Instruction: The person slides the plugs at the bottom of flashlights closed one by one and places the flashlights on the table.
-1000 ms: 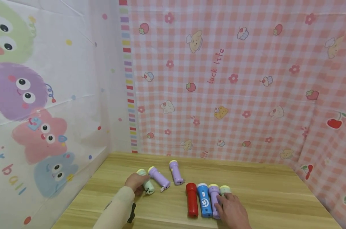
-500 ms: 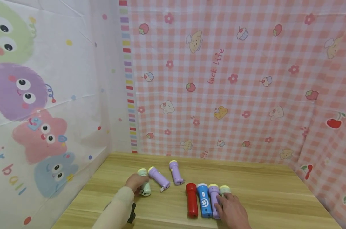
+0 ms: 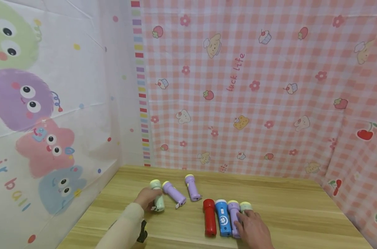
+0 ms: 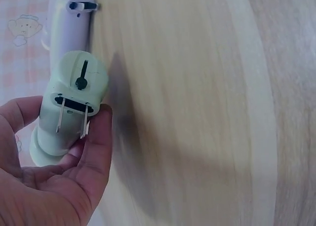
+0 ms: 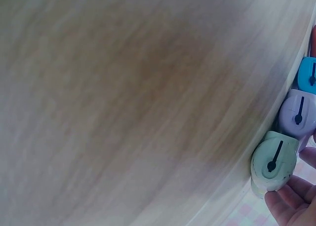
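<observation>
Left hand (image 3: 147,198) grasping left mint flashlight (image 4: 79,85); right hand (image 3: 255,229) at the end of the row.

Left mint flashlight: far left of table (image 3: 288,207), yellow head away from the person, tail nearer; metal prongs (image 4: 85,121) stick out of the tail end. Long axis close to parallel with the row, which lies well to the right and somewhat nearer the person: red flashlight (image 3: 209,218), blue flashlight (image 3: 222,211), purple flashlight (image 3: 233,212), right mint flashlight (image 5: 274,159). Right hand nearer the row, fingers curled around right mint flashlight, thumb by its purple neighbour. A slanted loose purple flashlight (image 3: 174,194) sits just beside the left mint one; another (image 3: 192,188) stands farther right. Contact of left barrel with table: cannot tell.
</observation>
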